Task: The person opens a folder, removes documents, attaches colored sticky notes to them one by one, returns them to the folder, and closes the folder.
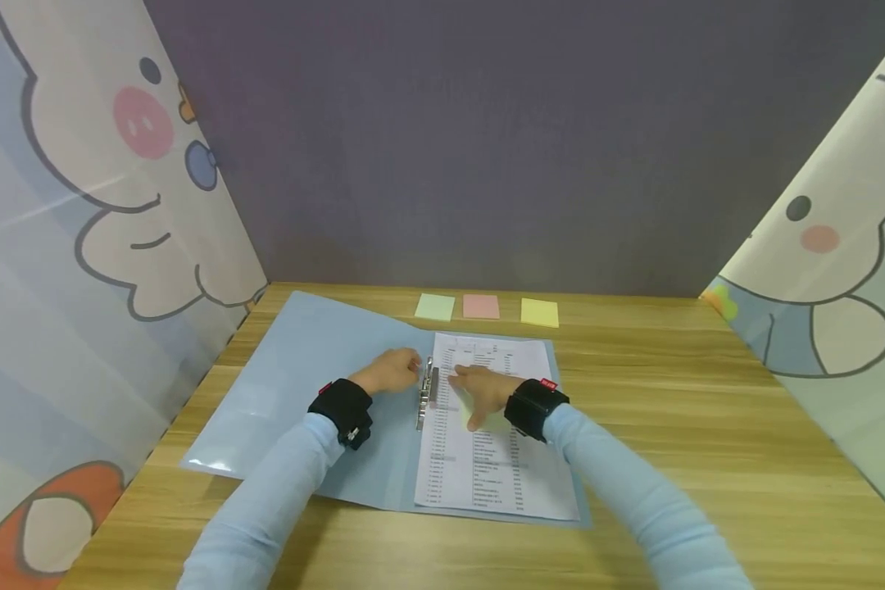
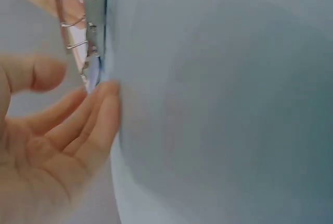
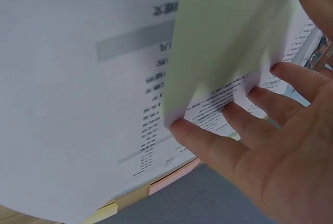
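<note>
A light blue ring binder (image 1: 265, 393) lies open on the wooden table. Printed sheets (image 1: 457, 479) cover its right side, beside the metal ring clip (image 1: 424, 401). My left hand (image 1: 392, 370) is at the spine near the upper end of the clip; its fingertips touch the blue binder surface (image 2: 218, 94) in the left wrist view, thumb apart. Over the printed page, my right hand (image 1: 484, 388) spreads its fingers on a pale green sticky note (image 3: 223, 31). In the right wrist view the fingertips (image 3: 182, 129) press along the note's edge. The palm hides part of it in the head view.
Behind the binder, a green note (image 1: 435, 307), a pink note (image 1: 481, 306) and a yellow note (image 1: 539, 312) lie in a row. A grey panel (image 1: 442, 147) rises at the table's back edge. Cartoon-printed sheets (image 1: 81, 287) flank both sides.
</note>
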### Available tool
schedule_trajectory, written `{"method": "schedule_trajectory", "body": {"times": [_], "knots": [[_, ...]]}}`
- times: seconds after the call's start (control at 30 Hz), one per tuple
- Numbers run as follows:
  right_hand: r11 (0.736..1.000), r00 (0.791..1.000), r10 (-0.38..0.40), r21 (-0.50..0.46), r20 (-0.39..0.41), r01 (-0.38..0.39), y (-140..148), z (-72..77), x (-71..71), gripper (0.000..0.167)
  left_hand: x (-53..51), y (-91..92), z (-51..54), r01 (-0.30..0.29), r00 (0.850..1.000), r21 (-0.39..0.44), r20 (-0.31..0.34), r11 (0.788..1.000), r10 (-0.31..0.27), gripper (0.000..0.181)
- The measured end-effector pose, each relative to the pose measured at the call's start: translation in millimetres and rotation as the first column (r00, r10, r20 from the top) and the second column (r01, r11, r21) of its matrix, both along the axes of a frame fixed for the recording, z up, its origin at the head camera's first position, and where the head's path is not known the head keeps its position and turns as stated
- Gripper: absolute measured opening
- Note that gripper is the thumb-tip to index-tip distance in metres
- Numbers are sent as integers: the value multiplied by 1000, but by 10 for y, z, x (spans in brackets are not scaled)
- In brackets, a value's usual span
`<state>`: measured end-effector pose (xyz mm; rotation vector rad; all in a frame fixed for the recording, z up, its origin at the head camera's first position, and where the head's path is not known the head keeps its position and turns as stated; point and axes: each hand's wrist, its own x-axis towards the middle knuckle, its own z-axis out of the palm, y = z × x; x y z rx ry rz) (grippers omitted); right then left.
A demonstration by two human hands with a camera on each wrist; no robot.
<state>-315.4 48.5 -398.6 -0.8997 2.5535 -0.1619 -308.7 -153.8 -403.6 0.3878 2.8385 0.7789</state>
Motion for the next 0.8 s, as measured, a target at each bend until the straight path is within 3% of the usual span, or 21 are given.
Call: {"method": "schedule_trajectory", "body": {"times": [0.1,0.23,0.43,0.7,0.8], "knots": [[1000,1000,3,0,-12,-3,-20,-14,-13,93,-61,11,5,-38,998,71,-38,997,41,37],[1000,1000,17,-12,-15,-17,-53,-36,-12,92,-107,20,-3,-67,998,138,-12,988,69,40],[999,998,16,32,-60,-14,-52,-54,1,94,-152,78,-27,-75,997,151,-4,986,76,38],[999,996,6,49,-89,-1,-7,-23,-14,97,-223,105,-51,-90,984,196,-131,976,117,13],[998,995,13,58,-95,-7,-13,-23,-3,98,-178,82,-31,-90,981,213,-148,973,123,8]]}}
